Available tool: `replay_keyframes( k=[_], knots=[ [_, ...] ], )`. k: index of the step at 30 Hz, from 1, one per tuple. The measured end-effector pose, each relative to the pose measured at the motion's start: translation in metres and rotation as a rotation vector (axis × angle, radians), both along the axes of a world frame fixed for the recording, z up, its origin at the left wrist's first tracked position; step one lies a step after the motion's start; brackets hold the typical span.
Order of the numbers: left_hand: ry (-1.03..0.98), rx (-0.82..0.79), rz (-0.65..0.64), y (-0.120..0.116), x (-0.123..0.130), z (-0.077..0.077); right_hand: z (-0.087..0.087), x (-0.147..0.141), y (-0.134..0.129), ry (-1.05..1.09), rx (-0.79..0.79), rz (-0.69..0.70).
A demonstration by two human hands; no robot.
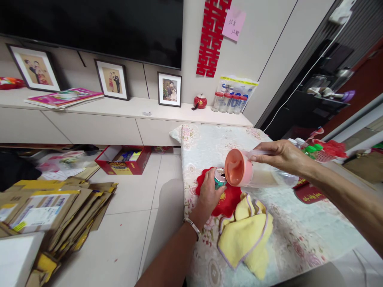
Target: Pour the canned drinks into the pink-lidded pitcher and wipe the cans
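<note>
My left hand (207,194) is wrapped around a green drink can (220,181), which stands on a red scalloped mat (229,203). The can's top faces up, with a dark opening in it. My right hand (273,154) grips the handle of a clear plastic pitcher (265,177) with an orange top. Tipped on its side, the pitcher has its mouth towards the can, close beside the can's top. Cloudy liquid seems to lie inside it, but I cannot tell whether any is flowing. A crumpled yellow cloth (247,235) with a purple edge lies just in front of the mat.
A flowered tablecloth (287,235) covers the table. Green-capped bottles (311,149) and a red basket (324,151) are at the right. Behind, a white ledge (137,104) bears photo frames, a red pot (200,101) and glass jars (227,103). Flattened cardboard (68,211) lies on the left.
</note>
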State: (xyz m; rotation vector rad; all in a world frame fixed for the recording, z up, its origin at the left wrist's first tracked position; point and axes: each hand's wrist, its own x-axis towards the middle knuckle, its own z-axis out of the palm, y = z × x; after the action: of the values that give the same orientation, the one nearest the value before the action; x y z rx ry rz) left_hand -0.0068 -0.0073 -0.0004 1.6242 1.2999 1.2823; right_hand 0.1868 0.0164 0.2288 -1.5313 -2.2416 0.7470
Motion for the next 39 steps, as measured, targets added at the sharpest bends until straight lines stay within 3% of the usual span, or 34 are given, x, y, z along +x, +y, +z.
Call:
replay_keyframes(
  k=[39],
  knots=[
    [0.007,0.013,0.010,0.0010,0.0004,-0.0022,0.0033,-0.0052,-0.0012,-0.008,-0.004,-0.001]
  ],
)
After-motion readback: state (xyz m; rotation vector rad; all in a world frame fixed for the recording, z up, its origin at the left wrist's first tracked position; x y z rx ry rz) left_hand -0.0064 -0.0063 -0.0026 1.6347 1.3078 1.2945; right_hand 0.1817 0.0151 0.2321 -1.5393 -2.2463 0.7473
